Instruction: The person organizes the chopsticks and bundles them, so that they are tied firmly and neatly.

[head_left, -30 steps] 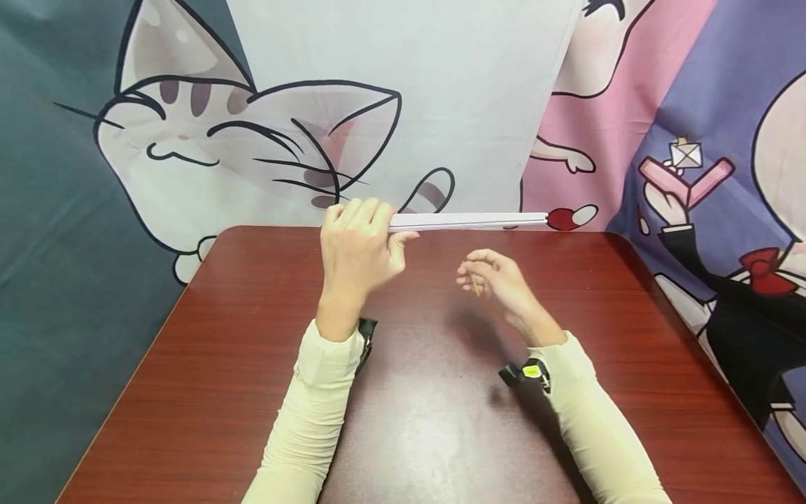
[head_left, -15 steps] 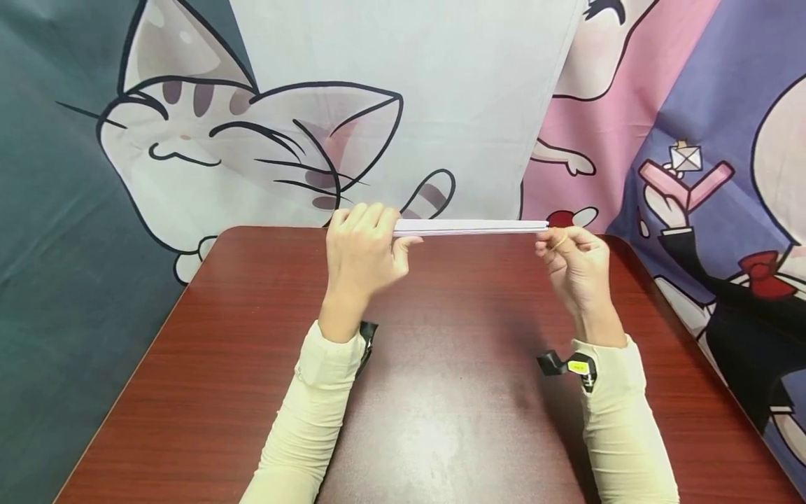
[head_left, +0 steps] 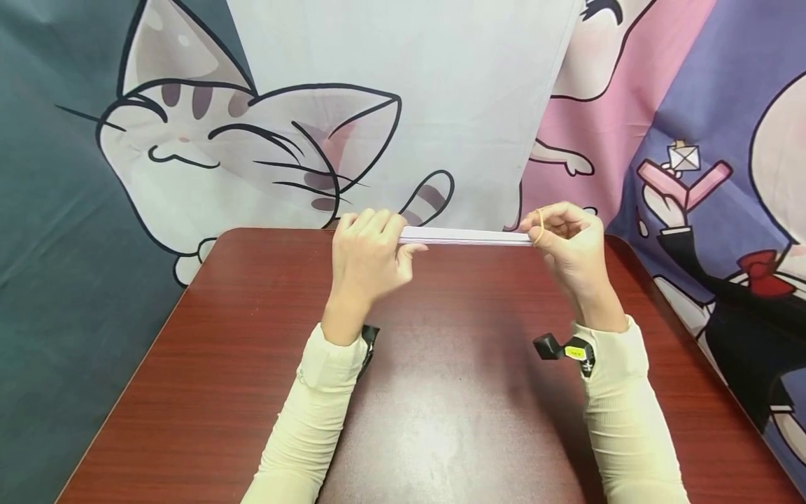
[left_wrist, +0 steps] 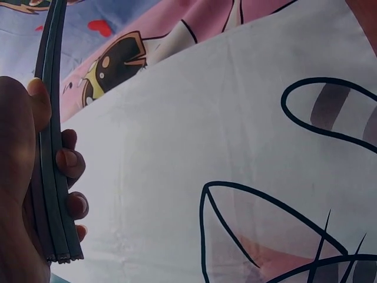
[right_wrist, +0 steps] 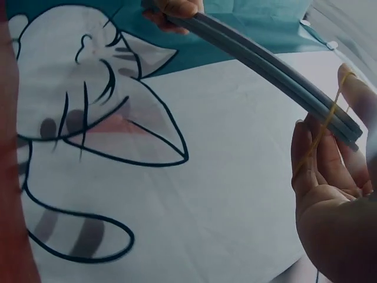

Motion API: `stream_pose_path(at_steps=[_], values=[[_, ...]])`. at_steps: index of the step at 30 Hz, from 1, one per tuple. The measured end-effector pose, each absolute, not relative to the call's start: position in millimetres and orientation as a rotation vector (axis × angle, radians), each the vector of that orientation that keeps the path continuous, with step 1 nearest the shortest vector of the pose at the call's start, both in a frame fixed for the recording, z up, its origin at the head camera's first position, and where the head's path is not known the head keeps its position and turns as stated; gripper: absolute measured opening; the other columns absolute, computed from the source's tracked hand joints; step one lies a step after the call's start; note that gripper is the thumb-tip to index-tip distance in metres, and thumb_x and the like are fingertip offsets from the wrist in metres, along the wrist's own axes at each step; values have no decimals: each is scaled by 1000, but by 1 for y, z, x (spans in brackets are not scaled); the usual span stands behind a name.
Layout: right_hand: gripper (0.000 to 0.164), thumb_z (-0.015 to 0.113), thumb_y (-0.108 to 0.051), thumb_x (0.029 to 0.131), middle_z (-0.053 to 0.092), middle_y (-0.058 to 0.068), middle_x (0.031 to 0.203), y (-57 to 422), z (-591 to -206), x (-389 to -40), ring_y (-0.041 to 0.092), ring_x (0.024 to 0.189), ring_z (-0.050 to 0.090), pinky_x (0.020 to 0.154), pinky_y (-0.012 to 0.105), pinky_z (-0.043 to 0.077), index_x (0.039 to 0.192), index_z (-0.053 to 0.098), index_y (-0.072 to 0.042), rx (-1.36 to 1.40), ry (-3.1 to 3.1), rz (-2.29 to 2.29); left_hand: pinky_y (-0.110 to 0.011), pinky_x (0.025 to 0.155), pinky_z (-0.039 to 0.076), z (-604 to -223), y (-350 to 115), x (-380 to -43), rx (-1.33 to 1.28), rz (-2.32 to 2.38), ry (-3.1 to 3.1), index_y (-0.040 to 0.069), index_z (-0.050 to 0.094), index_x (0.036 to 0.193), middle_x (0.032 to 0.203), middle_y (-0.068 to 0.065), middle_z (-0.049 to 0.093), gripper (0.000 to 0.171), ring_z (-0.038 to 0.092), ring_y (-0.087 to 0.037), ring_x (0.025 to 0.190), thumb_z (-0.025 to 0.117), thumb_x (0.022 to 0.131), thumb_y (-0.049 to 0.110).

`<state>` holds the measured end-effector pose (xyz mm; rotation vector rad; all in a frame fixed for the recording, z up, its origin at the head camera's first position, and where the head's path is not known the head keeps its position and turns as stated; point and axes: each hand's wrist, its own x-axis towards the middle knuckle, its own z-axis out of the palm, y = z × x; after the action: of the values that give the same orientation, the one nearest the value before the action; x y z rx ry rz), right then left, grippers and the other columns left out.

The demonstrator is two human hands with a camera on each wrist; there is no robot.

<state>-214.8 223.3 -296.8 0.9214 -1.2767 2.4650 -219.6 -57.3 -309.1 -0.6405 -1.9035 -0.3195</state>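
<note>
1. Our left hand (head_left: pixel 371 248) grips one end of the bundle of white strips (head_left: pixel 466 236) above the counter (head_left: pixel 252 392), apparently to leave the other end open to work.
2. Our right hand (head_left: pixel 574 241) is spread beside that free end, stretching a yellow rubber band (right_wrist: pixel 323 132) taut, likely so its loop gapes.
</note>
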Motion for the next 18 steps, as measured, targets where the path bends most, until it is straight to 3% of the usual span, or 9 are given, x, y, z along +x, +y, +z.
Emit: stream_pose_path(at_steps=[3, 6, 12, 18], values=[[23, 70, 24, 74, 72, 22, 80, 225, -291, -214, 23, 69, 71, 58, 22, 52, 85, 58, 9, 906, -1367, 2412, -44, 66, 41, -309, -58, -219, -642, -322, -1906, 8, 51, 71, 63, -5, 45, 45, 45, -26, 58, 50, 92, 48], [23, 69, 23, 75, 73, 20, 83, 231, -287, -213, 22, 74, 73, 61, 23, 54, 89, 60, 7, 908, -1548, 2292, -44, 66, 42, -309, -57, -218, -649, -318, -1910, 8, 51, 70, 63, -5, 46, 45, 46, -26, 58, 51, 92, 48], [23, 71, 21, 74, 75, 12, 85, 235, -281, -209, 17, 74, 74, 63, 23, 56, 95, 65, 13, 830, -1877, 1971, -44, 66, 42, -312, -55, -220, -672, -322, -1910, 8, 53, 71, 66, -5, 51, 53, 50, -26, 61, 40, 98, 52], [25, 70, 26, 70, 74, 16, 82, 229, -280, -209, 18, 61, 69, 54, 22, 52, 93, 65, 21, 871, -1750, 1903, -43, 63, 41, -312, -54, -220, -687, -330, -1912, 8, 51, 71, 66, -6, 49, 57, 49, -27, 60, 36, 100, 54]])
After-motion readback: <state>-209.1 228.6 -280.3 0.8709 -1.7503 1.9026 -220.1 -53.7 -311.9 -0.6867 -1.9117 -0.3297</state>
